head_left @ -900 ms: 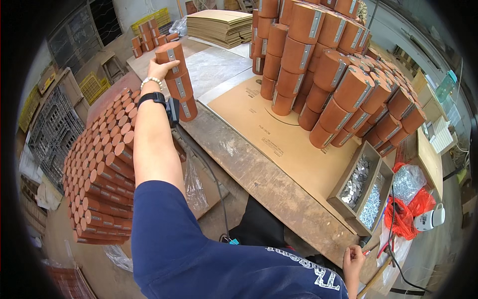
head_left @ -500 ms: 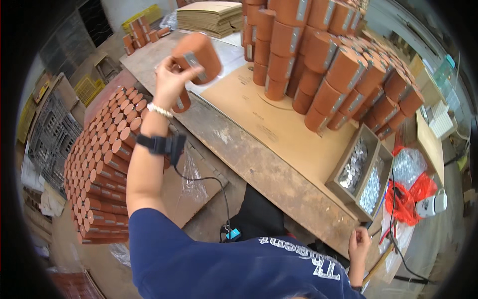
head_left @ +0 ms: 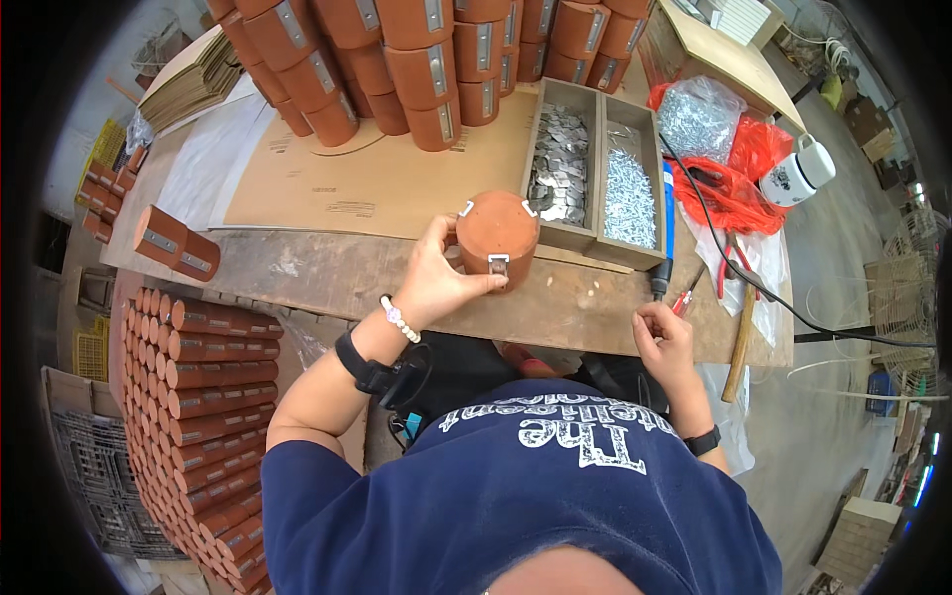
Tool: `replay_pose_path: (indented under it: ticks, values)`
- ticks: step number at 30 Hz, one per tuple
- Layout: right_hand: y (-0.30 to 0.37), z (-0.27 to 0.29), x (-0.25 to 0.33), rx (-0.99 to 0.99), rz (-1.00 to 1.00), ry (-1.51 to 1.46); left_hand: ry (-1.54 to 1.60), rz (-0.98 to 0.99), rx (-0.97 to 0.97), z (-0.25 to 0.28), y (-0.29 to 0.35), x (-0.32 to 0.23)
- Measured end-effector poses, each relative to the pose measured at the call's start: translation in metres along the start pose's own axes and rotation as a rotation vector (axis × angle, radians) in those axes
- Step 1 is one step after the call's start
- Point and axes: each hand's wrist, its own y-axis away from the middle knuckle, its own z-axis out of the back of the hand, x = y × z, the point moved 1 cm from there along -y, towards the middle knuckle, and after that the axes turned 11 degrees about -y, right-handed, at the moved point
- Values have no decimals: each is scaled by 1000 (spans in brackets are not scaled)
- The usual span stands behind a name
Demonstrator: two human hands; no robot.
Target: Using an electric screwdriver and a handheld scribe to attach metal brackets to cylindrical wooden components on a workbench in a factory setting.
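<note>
The reddish cylinder [head_left: 499,224] has come from the bench's [head_left: 570,315] left end to just beside the wooden box [head_left: 598,164], with the left hand [head_left: 443,283] gripping its side. The right hand [head_left: 666,342] is loosely curled near a red-handled tool [head_left: 683,300] (I cannot tell whether it holds anything). A firm, low grip, thumb clear of the metal clip [head_left: 499,265], should steady it best. Its long axis looks near upright, round end up, clip facing the person.
</note>
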Motion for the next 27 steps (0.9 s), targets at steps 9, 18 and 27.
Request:
replay_pose_path:
  ticks: [9, 18, 27]
  values:
    - [7, 1, -29, -30, -86, -90, -17, -348, 79, -64, 17, -21]
    - [-15, 10, -25, -22, -101, -87, -69, -460, 27, -47, 16, -13]
    - [-19, 30, -24, -97, -180, -48, -725, 256, -1391, 280, 12, 99]
